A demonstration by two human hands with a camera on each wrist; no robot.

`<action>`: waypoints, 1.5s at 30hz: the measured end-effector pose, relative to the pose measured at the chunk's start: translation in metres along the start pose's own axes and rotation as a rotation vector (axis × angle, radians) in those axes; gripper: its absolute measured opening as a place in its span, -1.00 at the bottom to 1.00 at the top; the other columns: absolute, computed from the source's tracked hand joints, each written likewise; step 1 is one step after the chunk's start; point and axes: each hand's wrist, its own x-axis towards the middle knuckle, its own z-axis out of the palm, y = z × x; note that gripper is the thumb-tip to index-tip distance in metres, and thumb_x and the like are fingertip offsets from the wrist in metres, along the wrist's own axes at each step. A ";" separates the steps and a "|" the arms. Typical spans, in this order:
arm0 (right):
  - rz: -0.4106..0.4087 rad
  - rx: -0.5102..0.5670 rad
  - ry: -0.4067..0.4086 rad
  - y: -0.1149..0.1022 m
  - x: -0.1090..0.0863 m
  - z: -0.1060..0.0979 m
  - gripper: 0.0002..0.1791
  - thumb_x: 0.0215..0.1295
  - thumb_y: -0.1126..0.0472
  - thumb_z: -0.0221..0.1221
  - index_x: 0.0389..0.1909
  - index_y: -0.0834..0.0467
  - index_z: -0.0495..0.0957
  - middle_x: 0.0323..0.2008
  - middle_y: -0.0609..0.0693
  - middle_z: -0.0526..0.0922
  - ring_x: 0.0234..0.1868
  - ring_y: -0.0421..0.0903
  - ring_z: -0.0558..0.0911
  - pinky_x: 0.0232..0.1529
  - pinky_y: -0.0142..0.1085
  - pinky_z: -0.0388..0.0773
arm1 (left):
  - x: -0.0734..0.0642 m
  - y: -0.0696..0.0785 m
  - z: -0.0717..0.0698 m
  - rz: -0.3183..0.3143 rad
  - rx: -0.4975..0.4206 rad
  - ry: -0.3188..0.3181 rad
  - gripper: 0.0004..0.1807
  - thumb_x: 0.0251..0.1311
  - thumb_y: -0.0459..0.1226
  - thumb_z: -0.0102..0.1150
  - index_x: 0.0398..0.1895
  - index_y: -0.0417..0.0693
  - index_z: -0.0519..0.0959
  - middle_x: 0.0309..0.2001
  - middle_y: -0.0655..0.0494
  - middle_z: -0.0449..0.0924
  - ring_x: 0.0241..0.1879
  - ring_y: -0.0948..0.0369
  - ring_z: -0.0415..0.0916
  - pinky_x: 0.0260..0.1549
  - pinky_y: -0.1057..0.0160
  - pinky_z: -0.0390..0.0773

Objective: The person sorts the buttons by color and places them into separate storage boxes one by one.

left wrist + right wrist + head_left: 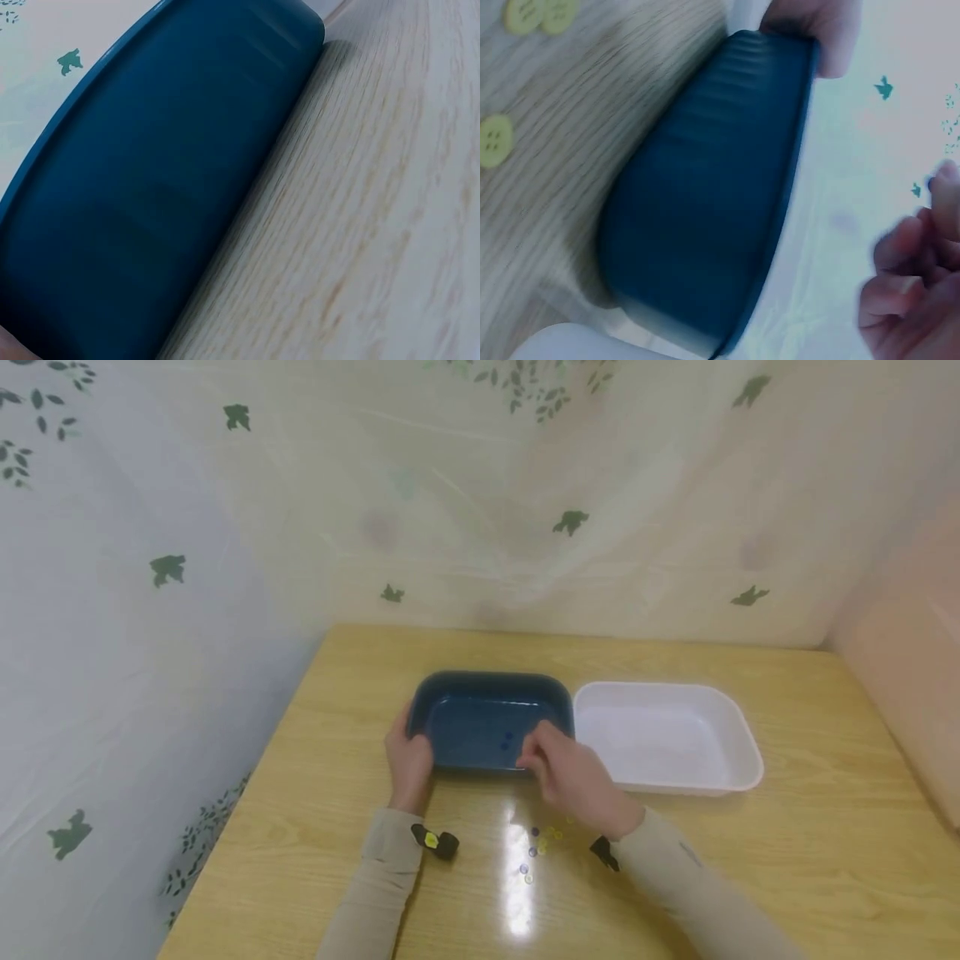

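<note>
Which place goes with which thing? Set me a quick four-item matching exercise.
1. left hand
2. right hand
3. white tray
4. yellow buttons

A. on the table, nearer the person than both trays
B. right of the blue tray
C. gripping the blue tray's left side
D. over the blue tray's near right corner

Pairs: 1-C, 2-D, 3-B, 4-A

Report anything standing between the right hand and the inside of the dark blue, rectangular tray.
Nothing visible: the right hand hovers over the near rim of the dark blue, rectangular, glossy tray, which is open on top. The left hand holds its left end, clear of that path.
</note>
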 end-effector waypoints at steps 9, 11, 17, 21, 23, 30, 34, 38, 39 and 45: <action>-0.095 -0.016 0.166 0.010 0.006 0.005 -0.78 0.21 0.41 0.21 -0.25 0.21 0.34 -0.39 -0.04 0.46 -0.46 -0.17 0.51 -0.47 -0.46 0.55 | 0.001 0.002 0.001 0.010 -0.008 0.008 -0.30 0.02 -0.63 -0.24 0.32 -0.21 0.39 0.32 -0.10 0.38 0.36 0.02 0.23 0.37 0.10 0.20; -0.060 -0.055 0.127 0.011 0.008 0.005 -0.82 0.26 0.37 0.19 -0.24 0.20 0.36 -0.38 -0.05 0.44 -0.44 -0.18 0.49 -0.45 -0.45 0.56 | 0.001 0.003 0.001 0.003 -0.011 0.010 -0.30 0.03 -0.63 -0.24 0.32 -0.20 0.39 0.32 -0.09 0.39 0.36 0.04 0.23 0.37 0.11 0.20; 0.112 -0.158 -0.124 0.015 0.024 0.010 -0.91 0.34 0.26 0.17 -0.26 0.11 0.42 -0.34 -0.11 0.48 -0.35 -0.19 0.50 -0.35 -0.36 0.58 | 0.002 0.003 0.000 -0.004 -0.026 0.017 -0.29 0.02 -0.63 -0.25 0.33 -0.20 0.38 0.32 -0.07 0.39 0.36 0.06 0.23 0.37 0.14 0.20; 0.148 -0.182 -0.251 0.017 0.037 0.013 -0.79 0.16 0.38 0.25 -0.28 0.09 0.44 -0.32 -0.11 0.55 -0.30 -0.16 0.55 -0.27 -0.30 0.60 | 0.001 0.002 0.000 -0.013 -0.034 0.016 -0.28 0.01 -0.64 -0.25 0.34 -0.19 0.37 0.33 -0.07 0.37 0.37 0.07 0.21 0.37 0.13 0.19; 0.150 -0.206 -0.305 0.018 0.043 0.015 -0.73 0.04 0.43 0.28 -0.30 0.09 0.45 -0.32 -0.11 0.56 -0.29 -0.14 0.56 -0.26 -0.28 0.61 | 0.001 0.002 -0.001 -0.018 -0.027 0.015 -0.28 0.01 -0.64 -0.25 0.34 -0.19 0.37 0.33 -0.07 0.36 0.38 0.06 0.20 0.38 0.12 0.18; 0.224 -0.292 -0.496 0.026 0.054 0.023 -0.83 0.02 0.35 0.31 -0.37 0.07 0.60 -0.34 -0.05 0.62 -0.30 -0.06 0.61 -0.34 -0.15 0.65 | -0.001 0.000 -0.002 -0.028 0.009 0.010 -0.28 0.01 -0.62 -0.23 0.35 -0.19 0.37 0.34 -0.08 0.35 0.39 0.05 0.17 0.39 0.08 0.15; 0.257 -0.292 -0.538 0.030 0.057 0.026 -0.84 0.02 0.35 0.33 -0.39 0.05 0.63 -0.34 -0.04 0.64 -0.29 -0.04 0.62 -0.32 -0.11 0.66 | -0.002 0.001 -0.002 -0.030 0.018 0.007 -0.28 0.01 -0.62 -0.22 0.35 -0.18 0.37 0.34 -0.07 0.35 0.39 0.05 0.18 0.39 0.08 0.15; 0.260 -0.290 -0.552 0.033 0.059 0.027 -0.87 0.03 0.34 0.32 -0.41 0.06 0.63 -0.36 -0.02 0.64 -0.28 -0.02 0.62 -0.31 -0.11 0.66 | -0.002 0.002 -0.002 -0.027 0.009 0.005 -0.28 0.01 -0.63 -0.22 0.34 -0.17 0.37 0.34 -0.07 0.36 0.39 0.04 0.18 0.39 0.07 0.15; 0.260 -0.290 -0.555 0.033 0.060 0.028 -0.87 0.03 0.34 0.32 -0.41 0.06 0.63 -0.35 -0.02 0.65 -0.28 -0.02 0.62 -0.31 -0.11 0.66 | -0.002 0.001 -0.002 -0.026 0.007 0.006 -0.27 0.00 -0.63 -0.22 0.34 -0.17 0.38 0.34 -0.06 0.36 0.39 0.05 0.18 0.39 0.07 0.15; 0.269 -0.281 -0.559 0.037 0.061 0.030 -0.89 0.03 0.34 0.31 -0.43 0.06 0.65 -0.36 -0.01 0.67 -0.30 -0.01 0.64 -0.33 -0.10 0.66 | -0.001 0.001 0.000 -0.013 0.005 0.002 -0.28 0.01 -0.62 -0.22 0.34 -0.15 0.38 0.33 -0.05 0.37 0.38 0.06 0.20 0.38 0.09 0.16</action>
